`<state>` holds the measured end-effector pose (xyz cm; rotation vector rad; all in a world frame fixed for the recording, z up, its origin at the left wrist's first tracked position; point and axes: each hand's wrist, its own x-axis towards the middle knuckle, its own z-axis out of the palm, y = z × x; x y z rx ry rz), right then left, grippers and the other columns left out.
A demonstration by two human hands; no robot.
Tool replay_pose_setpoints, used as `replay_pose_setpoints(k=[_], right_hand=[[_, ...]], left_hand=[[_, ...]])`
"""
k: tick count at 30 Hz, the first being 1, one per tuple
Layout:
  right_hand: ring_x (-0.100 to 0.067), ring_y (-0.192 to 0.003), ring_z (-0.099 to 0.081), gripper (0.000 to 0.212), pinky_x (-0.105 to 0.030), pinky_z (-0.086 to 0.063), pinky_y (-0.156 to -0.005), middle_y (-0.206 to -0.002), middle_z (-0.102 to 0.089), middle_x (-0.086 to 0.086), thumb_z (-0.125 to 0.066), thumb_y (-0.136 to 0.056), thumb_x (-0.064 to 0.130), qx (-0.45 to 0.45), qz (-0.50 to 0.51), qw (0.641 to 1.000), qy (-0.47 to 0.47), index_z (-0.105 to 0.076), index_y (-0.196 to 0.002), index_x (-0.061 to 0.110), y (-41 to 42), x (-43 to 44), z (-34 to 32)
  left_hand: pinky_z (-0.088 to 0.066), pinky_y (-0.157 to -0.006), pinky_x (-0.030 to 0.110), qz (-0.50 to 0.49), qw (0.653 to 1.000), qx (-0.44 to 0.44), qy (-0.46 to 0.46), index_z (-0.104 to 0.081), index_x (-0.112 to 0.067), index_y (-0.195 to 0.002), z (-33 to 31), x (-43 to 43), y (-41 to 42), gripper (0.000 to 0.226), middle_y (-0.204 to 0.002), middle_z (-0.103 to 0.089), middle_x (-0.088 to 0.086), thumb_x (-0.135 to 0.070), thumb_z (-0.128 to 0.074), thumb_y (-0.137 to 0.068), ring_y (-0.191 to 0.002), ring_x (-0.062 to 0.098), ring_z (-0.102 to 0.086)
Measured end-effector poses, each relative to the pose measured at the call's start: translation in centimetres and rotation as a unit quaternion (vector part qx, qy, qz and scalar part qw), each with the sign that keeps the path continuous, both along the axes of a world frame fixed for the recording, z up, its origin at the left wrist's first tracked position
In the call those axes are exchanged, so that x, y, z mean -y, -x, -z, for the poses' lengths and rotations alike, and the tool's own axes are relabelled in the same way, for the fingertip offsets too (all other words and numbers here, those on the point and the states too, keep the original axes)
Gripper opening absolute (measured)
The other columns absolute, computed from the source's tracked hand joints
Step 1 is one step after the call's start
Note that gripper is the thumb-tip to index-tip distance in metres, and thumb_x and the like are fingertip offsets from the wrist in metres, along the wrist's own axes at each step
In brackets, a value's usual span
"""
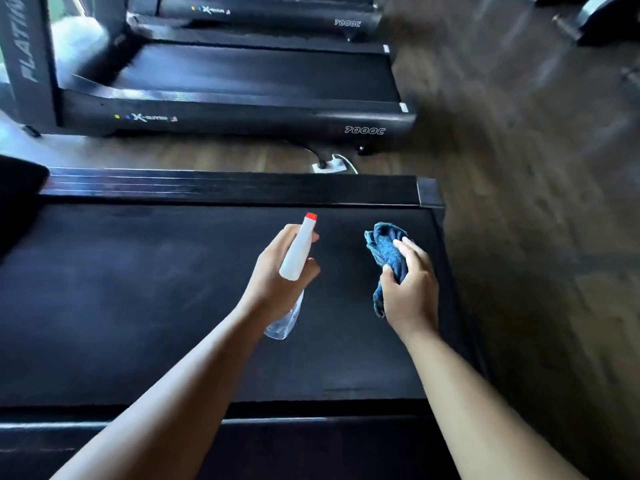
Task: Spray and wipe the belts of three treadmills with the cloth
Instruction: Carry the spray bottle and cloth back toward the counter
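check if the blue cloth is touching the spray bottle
Apart: the head view shows bare belt between the cloth and the spray bottle.

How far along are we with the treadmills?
Done: nothing the frame proves; the nearest belt shows faint streaks. In hand: left hand holds the bottle, right hand the cloth, both over it. Left: likely wiping it, plus the second treadmill and third treadmill.
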<state>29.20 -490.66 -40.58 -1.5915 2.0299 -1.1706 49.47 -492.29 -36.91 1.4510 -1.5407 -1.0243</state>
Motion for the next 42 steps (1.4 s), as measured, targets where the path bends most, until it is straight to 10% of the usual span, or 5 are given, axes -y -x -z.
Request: replay_pose_setpoints(k=[5,16,31,42], right_hand=[[-0.022,-0.129,-0.049,0.044,0.002,-0.018,-0.103,-0.139,-0.054,-0.011,-0.062,-0.085,-0.001,-0.016,0.018,1.0,-0.009,-0.059,-0.129,0.0,6.3,-0.7,-9.8],[-0.023,-0.134,-0.045,0.045,-0.015,-0.024,-0.109,-0.144,-0.051,-0.008,-0.059,-0.087,0.002,-0.022,0.077,0.997,0.004,-0.057,-0.133,0.002,16.6,-4.6,-24.6],[-0.02,-0.129,-0.05,0.046,-0.011,-0.029,-0.106,-0.139,-0.053,-0.007,-0.062,-0.086,0.0,-0.029,0.283,0.957,0.053,-0.058,-0.131,0.007,22.5,-15.9,-32.5],[-0.013,-0.128,-0.048,0.044,-0.004,-0.025,-0.106,-0.138,-0.054,-0.006,-0.063,-0.088,0.002,-0.024,0.466,0.882,0.06,-0.058,-0.132,0.007,28.6,-31.9,-34.1]], left_hand=[[-0.035,-0.055,0.013,0.036,0.999,0.007,-0.012,-0.06,-0.031,-0.104,-9.5,-0.5,5.5,0.038,-0.073,-0.055,-0.026,-0.002,-0.061,-0.08,-0.063,0.001,-0.05],[-0.035,-0.053,0.014,0.095,0.995,-0.005,-0.012,-0.06,-0.03,-0.104,-23.5,-2.2,16.7,0.036,-0.07,-0.056,-0.025,-0.002,-0.06,-0.082,-0.058,0.001,-0.049],[-0.041,-0.073,0.016,0.338,0.94,-0.036,0.045,-0.061,-0.029,-0.107,-30.6,-5.4,27.4,0.034,-0.091,-0.058,-0.022,-0.004,-0.06,-0.083,-0.086,0.0,-0.057],[-0.039,-0.069,0.016,0.514,0.856,-0.047,0.042,-0.062,-0.026,-0.107,-33.2,-16.4,40.1,0.033,-0.081,-0.055,-0.027,-0.002,-0.064,-0.084,-0.069,-0.005,-0.053]])
